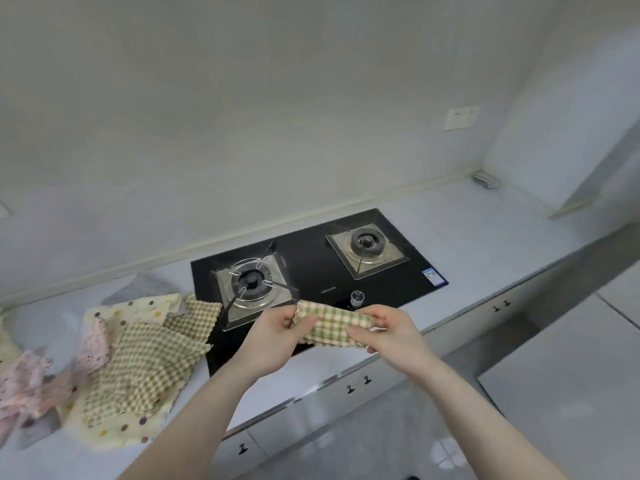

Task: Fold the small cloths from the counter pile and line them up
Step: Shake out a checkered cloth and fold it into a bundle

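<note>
- Head view: the plaid cloth (330, 323) is held in the air over the front edge of the hob (311, 271), folded into a narrow strip whose long axis runs left to right between the two hands.
- The left hand (277, 329) pinches its left end, thumb on top; the right hand (389, 329) grips its right end, fingers curled round the edge.
- Both hands are equally near, one at each end, so the next fold likely brings end to end.
- The pile (131, 358) of unfolded cloths lies on the surface (485, 244) well to the left.
</note>
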A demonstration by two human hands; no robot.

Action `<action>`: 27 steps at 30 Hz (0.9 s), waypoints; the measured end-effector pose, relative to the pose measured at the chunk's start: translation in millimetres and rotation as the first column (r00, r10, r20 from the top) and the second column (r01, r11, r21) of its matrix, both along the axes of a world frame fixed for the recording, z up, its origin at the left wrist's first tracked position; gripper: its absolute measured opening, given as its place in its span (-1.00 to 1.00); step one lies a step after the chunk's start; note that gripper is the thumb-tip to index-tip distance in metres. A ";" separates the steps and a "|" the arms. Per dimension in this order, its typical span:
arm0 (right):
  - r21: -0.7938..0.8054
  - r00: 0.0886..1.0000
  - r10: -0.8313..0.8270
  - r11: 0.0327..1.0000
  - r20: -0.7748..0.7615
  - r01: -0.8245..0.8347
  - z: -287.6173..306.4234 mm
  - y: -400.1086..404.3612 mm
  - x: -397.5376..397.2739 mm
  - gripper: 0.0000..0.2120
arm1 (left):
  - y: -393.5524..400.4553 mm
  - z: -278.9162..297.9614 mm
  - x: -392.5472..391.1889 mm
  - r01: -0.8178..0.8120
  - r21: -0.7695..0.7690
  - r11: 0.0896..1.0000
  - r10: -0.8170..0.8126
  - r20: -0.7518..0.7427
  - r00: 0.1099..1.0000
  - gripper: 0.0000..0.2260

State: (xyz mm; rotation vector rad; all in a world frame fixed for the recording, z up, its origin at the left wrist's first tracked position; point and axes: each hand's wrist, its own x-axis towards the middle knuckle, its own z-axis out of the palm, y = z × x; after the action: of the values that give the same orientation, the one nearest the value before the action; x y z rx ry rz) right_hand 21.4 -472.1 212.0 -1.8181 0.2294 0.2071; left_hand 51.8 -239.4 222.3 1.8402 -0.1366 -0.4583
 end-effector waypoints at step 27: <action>0.130 0.983 -0.176 0.975 -0.052 0.181 15.4 -416.2 159.3 -0.89 | -420.0 28.8 194.4 -0.087 0.356 0.930 0.007 0.222 0.975 -0.53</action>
State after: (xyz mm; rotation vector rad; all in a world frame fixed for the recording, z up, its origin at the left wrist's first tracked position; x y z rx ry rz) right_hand 180.7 -888.4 227.3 -1.6508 0.3964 0.1287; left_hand 246.2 -659.4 251.1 2.2546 -0.1629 -0.2571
